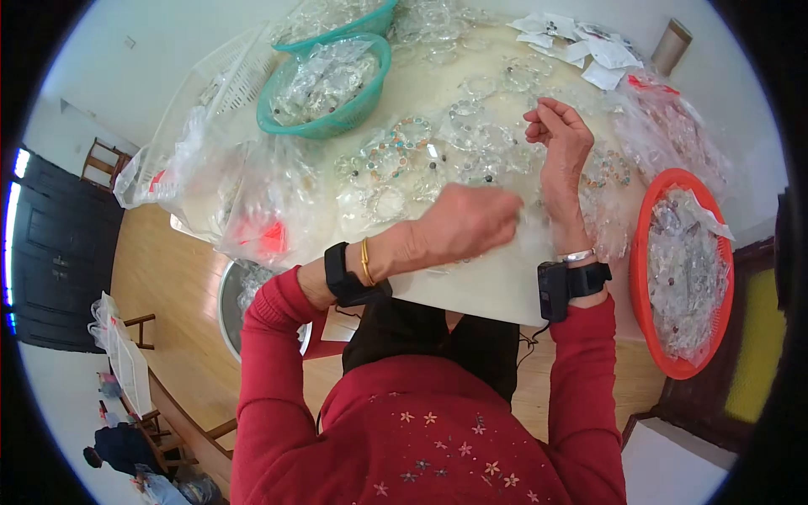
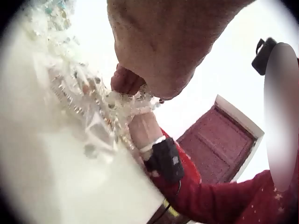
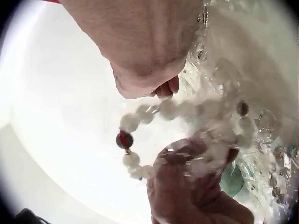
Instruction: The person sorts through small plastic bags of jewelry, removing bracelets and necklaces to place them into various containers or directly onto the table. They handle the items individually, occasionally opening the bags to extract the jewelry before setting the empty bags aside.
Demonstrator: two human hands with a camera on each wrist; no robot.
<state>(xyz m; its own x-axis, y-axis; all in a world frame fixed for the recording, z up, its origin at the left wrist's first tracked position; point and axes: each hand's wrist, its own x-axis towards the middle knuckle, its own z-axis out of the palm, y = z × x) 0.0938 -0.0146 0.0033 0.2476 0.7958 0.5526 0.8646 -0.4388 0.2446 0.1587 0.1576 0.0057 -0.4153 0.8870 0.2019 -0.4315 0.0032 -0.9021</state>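
My left hand (image 1: 471, 220) is over the near part of the table, its fingers curled and slightly blurred. In the right wrist view, the fingers and thumb of the lower hand pinch a bracelet of pale, round beads (image 3: 131, 122) with one dark red bead (image 3: 124, 140). Up and to the right is my right hand (image 1: 564, 143), fingers bent toward the thumb; I cannot tell whether they pinch anything. Its fingertips (image 3: 164, 89) overlap the bracelet's upper edge in the right wrist view. Several bagged bead bracelets (image 1: 408, 139) lie beyond both hands.
Teal baskets (image 1: 278, 122) of bagged bracelets stand at the far left, with clear plastic bags (image 1: 269, 198) nearer. An oval red basket (image 1: 641, 278) is at right, beside a pink-tinted bag (image 1: 673, 126). White packets (image 1: 610, 55) lie at back right. Below the table's left edge sits a metal basin (image 1: 225, 316).
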